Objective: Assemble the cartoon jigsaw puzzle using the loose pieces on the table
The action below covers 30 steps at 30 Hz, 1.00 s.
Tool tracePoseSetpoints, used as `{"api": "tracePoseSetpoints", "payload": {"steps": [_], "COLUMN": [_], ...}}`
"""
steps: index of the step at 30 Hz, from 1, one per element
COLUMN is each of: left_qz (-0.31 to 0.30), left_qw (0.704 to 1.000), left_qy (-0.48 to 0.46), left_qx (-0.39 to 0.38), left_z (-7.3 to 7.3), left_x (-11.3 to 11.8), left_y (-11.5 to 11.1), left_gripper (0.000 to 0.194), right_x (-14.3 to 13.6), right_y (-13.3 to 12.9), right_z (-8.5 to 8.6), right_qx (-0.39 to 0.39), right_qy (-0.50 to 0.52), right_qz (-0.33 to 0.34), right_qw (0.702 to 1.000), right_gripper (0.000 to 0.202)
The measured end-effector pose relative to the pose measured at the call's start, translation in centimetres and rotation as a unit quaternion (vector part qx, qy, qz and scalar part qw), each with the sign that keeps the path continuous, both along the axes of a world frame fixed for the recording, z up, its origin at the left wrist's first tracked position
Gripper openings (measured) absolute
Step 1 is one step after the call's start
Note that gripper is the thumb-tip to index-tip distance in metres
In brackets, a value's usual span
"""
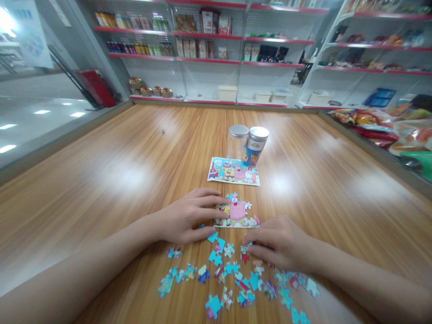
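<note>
A partly joined jigsaw puzzle (238, 211) with a pink starfish character lies flat in front of me. My left hand (194, 213) rests beside it, fingers stretched out and their tips over its left part. Just below the puzzle's lower right, my right hand (276, 240) is closed, thumb and forefinger pinching a puzzle piece (245, 257) with red and white on it. Whether that piece is lifted off the table I cannot tell. Several loose puzzle pieces (232, 268), many light blue, are scattered below both hands, some partly hidden by the right one.
Beyond the puzzle lies a printed picture sheet (232, 177). A clear jar (237, 146) and a printed canister (257, 146) stand at its far edge. A small object (163, 131) sits far left on the wooden table (135, 189). Stocked shelves (209, 60) line the back.
</note>
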<state>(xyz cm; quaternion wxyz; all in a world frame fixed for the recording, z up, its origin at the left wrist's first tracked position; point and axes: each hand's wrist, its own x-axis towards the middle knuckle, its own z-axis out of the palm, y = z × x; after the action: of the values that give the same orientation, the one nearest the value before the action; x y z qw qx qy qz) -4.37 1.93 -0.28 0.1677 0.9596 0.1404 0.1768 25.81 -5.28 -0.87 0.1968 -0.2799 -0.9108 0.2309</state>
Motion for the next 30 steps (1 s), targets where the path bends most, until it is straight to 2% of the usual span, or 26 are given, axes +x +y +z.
{"api": "tracePoseSetpoints", "payload": {"steps": [8, 13, 23, 30], "left_qz": [0.000, 0.000, -0.004, -0.007], "left_qw": [1.000, 1.000, 1.000, 1.000], "left_qy": [0.010, 0.014, -0.001, 0.000], "left_qx": [0.005, 0.008, 0.000, 0.006], "left_z": [0.00, 0.07, -0.15, 0.01], "left_x": [-0.03, -0.01, 0.03, 0.12], "left_y": [0.05, 0.02, 0.07, 0.09], "left_gripper": [0.046, 0.047, 0.048, 0.047], "right_x": [0.14, 0.22, 0.06, 0.12], "right_y": [0.15, 0.17, -0.07, 0.01], "right_z": [-0.51, -0.88, -0.06, -0.36], "right_qx": [0.004, 0.012, -0.007, 0.002], "right_qy": [0.001, 0.050, 0.091, 0.101], "right_qz": [-0.011, -0.005, -0.008, -0.061], "right_qw": [1.000, 0.999, 0.996, 0.993], "right_gripper": [0.021, 0.014, 0.007, 0.011]}}
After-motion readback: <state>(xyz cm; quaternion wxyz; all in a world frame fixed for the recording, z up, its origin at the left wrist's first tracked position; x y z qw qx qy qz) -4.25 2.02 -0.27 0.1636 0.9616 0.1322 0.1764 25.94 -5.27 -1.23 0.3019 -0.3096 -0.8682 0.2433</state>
